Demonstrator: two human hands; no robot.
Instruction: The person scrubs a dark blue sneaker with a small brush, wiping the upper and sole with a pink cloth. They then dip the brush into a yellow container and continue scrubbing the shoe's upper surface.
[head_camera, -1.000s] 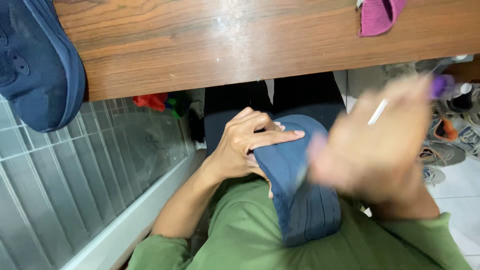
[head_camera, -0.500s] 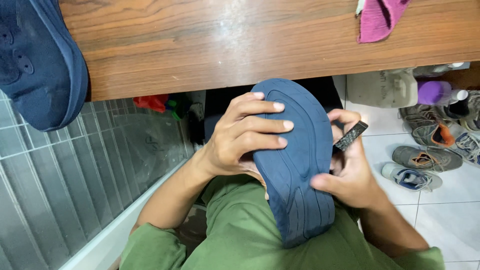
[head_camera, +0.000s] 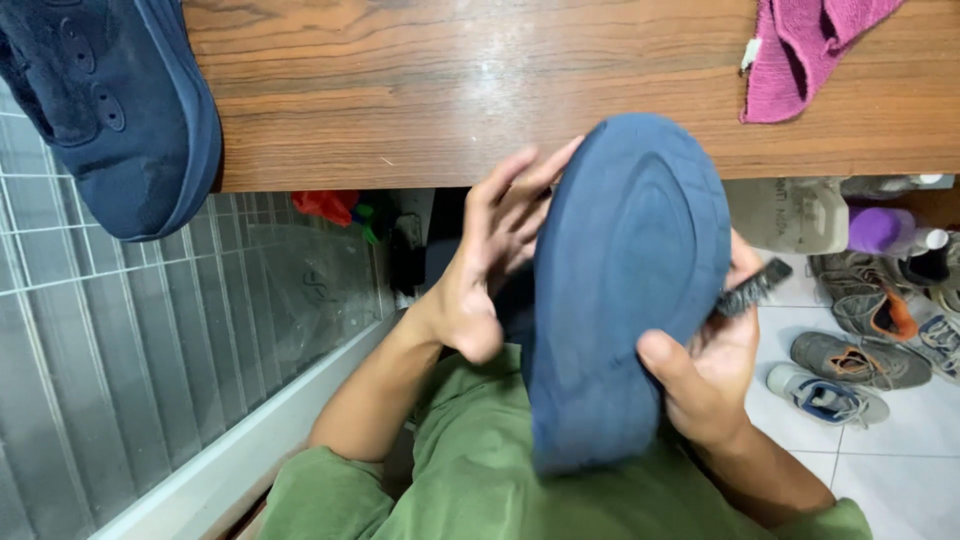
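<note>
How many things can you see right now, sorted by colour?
Dark blue: 2, the suede shoe held sole-up and its matching shoe on the wooden bench
Pink: 1, the cloth on the bench
Black: 1, the small bristle brush in the right hand
Purple: 1, the bottle on the floor
Grey: 3, the worn floor shoes
Total: 8

A brown wooden bench (head_camera: 420, 90) stands over white floor tiles (head_camera: 900, 460) beside a grey tiled wall (head_camera: 130, 350).
</note>
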